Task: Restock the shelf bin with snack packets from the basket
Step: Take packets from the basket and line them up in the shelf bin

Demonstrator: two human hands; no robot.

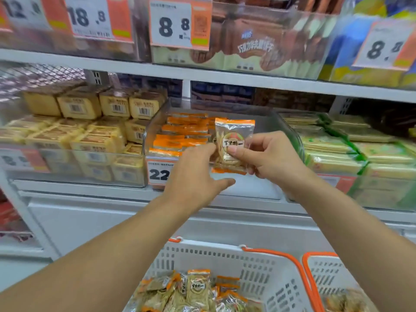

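where bin rim [225, 104] opens, packet [233, 140] upright

white metal shelf [90, 188] is carrying bins | clear plastic bin [155, 129] of orange-edged snack packets [180, 131] is sitting between yellow packs [78, 136] and green packs [337, 152]

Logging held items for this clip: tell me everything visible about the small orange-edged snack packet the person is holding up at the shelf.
The small clear-plastic snack packet with orange sealed ends holds pale stick-shaped snacks and carries a round label with dark characters. It stands upright, label facing the camera, in front of the clear plastic shelf bin of matching packets. The right hand pinches its lower right side, thumb on the front. The left hand, fingers extended, reaches its left edge; whether they touch it is unclear.
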